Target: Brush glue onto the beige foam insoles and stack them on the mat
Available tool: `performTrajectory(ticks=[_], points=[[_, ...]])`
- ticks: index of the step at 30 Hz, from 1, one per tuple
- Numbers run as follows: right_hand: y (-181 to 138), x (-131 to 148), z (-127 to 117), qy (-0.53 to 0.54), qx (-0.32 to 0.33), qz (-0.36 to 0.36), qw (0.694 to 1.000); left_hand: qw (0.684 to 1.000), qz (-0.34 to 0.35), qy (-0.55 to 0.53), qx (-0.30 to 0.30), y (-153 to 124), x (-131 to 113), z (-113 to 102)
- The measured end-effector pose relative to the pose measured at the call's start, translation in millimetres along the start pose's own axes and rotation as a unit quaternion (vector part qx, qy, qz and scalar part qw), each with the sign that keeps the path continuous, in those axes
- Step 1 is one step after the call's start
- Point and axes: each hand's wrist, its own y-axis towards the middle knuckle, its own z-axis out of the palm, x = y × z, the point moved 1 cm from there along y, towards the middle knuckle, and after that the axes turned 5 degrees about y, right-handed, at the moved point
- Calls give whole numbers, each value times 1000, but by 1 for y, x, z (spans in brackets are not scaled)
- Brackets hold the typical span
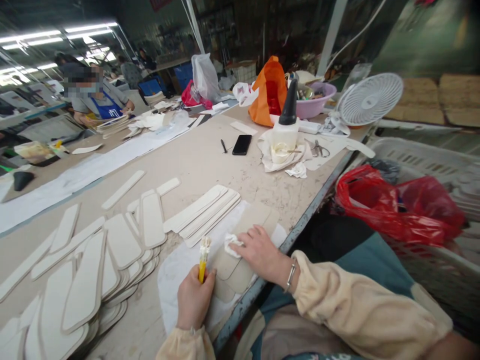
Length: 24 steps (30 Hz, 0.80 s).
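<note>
My left hand (195,299) is closed around a yellow-handled glue brush (203,260), held upright with its pale bristles up. My right hand (260,252) lies on a stack of beige cut pieces (234,272) at the table's near edge. Its fingertips press a small white cloth wad (232,245) against the top piece. The pieces lie on a white sheet (176,272). Both arms wear cream sleeve covers, and a metal bracelet (290,276) sits on my right wrist.
Several cream strips (204,215) and rounded pieces (86,285) are spread to the left. Farther back are a glue bottle (287,125), a black phone (242,144), scissors (318,148), a white fan (369,99) and an orange bag (268,95). A red bag (393,205) lies in a basket at right. Another person (99,100) works at far left.
</note>
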Motion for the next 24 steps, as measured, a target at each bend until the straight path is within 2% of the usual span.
performTrajectory(ticks=[4, 7, 9, 11, 14, 16, 17, 19, 24], points=[[6, -76, -27, -65, 0, 91, 994, 1000, -4, 16, -3, -1, -3, 0], [9, -106, -44, -100, -16, 186, 977, 1000, -1, 14, -6, -1, -4, 0], [9, -96, -46, -85, -36, 189, 978, 1000, 0, 12, -9, -2, -3, -1], [8, -64, -37, -43, -56, 109, 992, 1000, 0, 10, -10, -1, -2, 0], [6, -9, -11, 3, -35, -49, 998, 1000, -2, 2, -9, 0, 1, 0], [8, 6, 2, 3, -21, -86, 996, 1000, 1, -8, -10, 1, 1, 1], [10, 4, 4, -1, -14, -84, 996, 1000, 2, -10, -10, 1, 1, 1], [16, -19, -1, -26, -5, -43, 999, 1000, 3, -11, -9, 1, -1, 0], [33, -112, -39, -102, -1, 95, 990, 999, 4, -22, -25, -1, -6, -2]])
